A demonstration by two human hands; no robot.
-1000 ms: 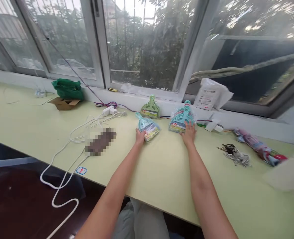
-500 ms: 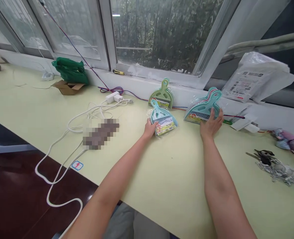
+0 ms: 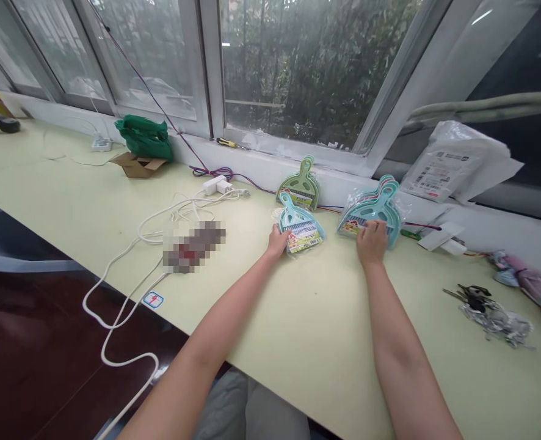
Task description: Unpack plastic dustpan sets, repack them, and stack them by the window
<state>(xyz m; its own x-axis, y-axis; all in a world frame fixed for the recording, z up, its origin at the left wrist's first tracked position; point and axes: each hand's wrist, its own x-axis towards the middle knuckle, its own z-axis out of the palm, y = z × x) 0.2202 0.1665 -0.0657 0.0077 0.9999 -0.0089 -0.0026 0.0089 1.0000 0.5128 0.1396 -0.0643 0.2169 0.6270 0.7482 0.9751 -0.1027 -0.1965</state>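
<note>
My left hand [image 3: 278, 240] grips the lower left edge of a light blue dustpan-and-brush set [image 3: 303, 227] in a clear wrapper, thumb on its front. That set leans back with its handle up, in front of a green dustpan set [image 3: 301, 183] near the window wall. To the right, my right hand [image 3: 372, 241] has its fingers curled against the front of the teal dustpan set [image 3: 386, 211], at the brush. Behind that one, more sets stand stacked, a pink edge among them. The fingertips of my right hand are partly hidden.
White cables [image 3: 115, 305] and a blurred-out object [image 3: 195, 247] lie on the pale table [image 3: 298, 342] at left. A cardboard box [image 3: 137, 165] and green bag [image 3: 145, 137] stand farther back. Scissors [image 3: 474, 293] and crumpled silvery material [image 3: 499, 324] lie at right. A screwdriver [image 3: 227, 142] rests on the sill.
My right hand has moved down and left across the front of the teal set, its fingers now curled closer. My left hand keeps its grip. The view has shifted slightly.
</note>
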